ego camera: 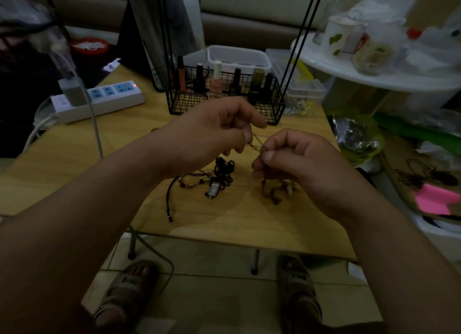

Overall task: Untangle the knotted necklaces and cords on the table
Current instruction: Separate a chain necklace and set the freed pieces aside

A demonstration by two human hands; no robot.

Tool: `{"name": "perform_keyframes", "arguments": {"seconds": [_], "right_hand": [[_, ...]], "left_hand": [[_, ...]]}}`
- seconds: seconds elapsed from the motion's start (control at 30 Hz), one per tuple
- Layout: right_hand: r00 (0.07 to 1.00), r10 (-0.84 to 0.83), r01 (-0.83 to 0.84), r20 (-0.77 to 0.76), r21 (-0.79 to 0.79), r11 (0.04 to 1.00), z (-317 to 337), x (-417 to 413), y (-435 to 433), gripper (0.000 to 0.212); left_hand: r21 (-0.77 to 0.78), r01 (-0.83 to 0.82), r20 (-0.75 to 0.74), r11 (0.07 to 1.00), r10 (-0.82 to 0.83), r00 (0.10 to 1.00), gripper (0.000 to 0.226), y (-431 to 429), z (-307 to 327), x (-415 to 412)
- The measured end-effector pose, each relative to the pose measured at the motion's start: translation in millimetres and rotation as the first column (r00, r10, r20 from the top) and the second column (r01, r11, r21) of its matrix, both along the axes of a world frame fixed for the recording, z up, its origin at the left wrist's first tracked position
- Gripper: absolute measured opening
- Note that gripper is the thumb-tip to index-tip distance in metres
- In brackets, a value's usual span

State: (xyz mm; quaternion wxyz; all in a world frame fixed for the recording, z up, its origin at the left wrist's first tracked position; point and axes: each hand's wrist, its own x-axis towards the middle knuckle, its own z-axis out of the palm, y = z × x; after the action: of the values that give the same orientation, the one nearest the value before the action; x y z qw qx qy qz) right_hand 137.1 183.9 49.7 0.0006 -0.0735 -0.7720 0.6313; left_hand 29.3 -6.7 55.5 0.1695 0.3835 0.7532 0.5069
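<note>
Above the middle of the wooden table (74, 159), my left hand (212, 131) and my right hand (294, 159) each pinch one end of a thin gold chain (258, 141) stretched between them. A brown beaded cord (274, 191) hangs from under my right hand down to the table. Below my hands lies a tangle of black cords (219, 174) with a small rectangular pendant (214, 191); one black cord end (169, 204) trails toward the table's front edge.
A black wire basket (184, 101) of nail-polish bottles stands just behind my hands. A white power strip (99, 101) with a plugged-in charger lies at the back left. Clear plastic boxes (304, 94) sit at the back right. A cluttered white shelf (374, 71) stands to the right.
</note>
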Motion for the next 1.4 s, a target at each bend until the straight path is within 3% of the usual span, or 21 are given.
{"name": "perform_keyframes", "arguments": {"seconds": [0.3, 0.47, 0.6, 0.7, 0.77, 0.83, 1.0, 1.23, 1.4], "right_hand": [[1.000, -0.004, 0.005, 0.011, -0.064, 0.998, -2.6, -2.8, 1.6, 0.006], [0.997, 0.044, -0.043, 0.070, -0.015, 0.999, -6.0, -2.8, 2.2, 0.016], [0.998, 0.022, -0.003, 0.057, -0.323, 0.946, -0.2, -4.5, -0.2, 0.017], [0.998, -0.060, 0.058, 0.013, -0.529, 0.847, 5.7, -8.3, 0.6, 0.014], [0.992, -0.123, 0.088, -0.021, -0.586, 0.806, 7.4, -10.4, 3.1, 0.012], [0.982, -0.179, 0.117, -0.057, -0.556, 0.823, 7.7, -11.9, 6.2, 0.014], [0.971, -0.221, 0.172, -0.094, -0.372, 0.912, 5.8, -12.6, 9.2, 0.012], [0.972, -0.230, 0.193, -0.038, -0.424, 0.885, 4.1, -11.1, 12.1, 0.011], [0.965, -0.260, 0.256, 0.032, -0.323, 0.911, 0.4, -9.5, 16.5, 0.016]], "left_hand": [[0.080, 0.023, 0.163, 0.997, -0.035, 0.986, 0.034, 5.7, -2.1, 2.1], [0.131, -0.111, 0.258, 0.985, 0.074, 0.963, 0.029, 13.3, -7.6, 3.3], [0.222, -0.241, 0.527, 0.945, 0.092, 0.845, 0.024, 24.5, -18.4, 7.1], [0.234, -0.097, 0.682, 0.967, -0.093, 0.725, 0.051, 33.4, -22.7, 20.7], [0.255, -0.044, 0.676, 0.966, -0.146, 0.722, 0.056, 35.4, -21.9, 27.9], [0.232, -0.054, 0.661, 0.971, -0.116, 0.741, 0.051, 35.0, -21.6, 29.0], [0.167, -0.037, 0.547, 0.985, -0.061, 0.835, 0.008, 30.1, -24.9, 27.2], [0.177, 0.010, 0.469, 0.984, -0.094, 0.878, 0.009, 30.1, -23.6, 28.0], [0.147, 0.002, 0.454, 0.989, -0.069, 0.888, 0.008, 29.3, -21.2, 30.4]]}}
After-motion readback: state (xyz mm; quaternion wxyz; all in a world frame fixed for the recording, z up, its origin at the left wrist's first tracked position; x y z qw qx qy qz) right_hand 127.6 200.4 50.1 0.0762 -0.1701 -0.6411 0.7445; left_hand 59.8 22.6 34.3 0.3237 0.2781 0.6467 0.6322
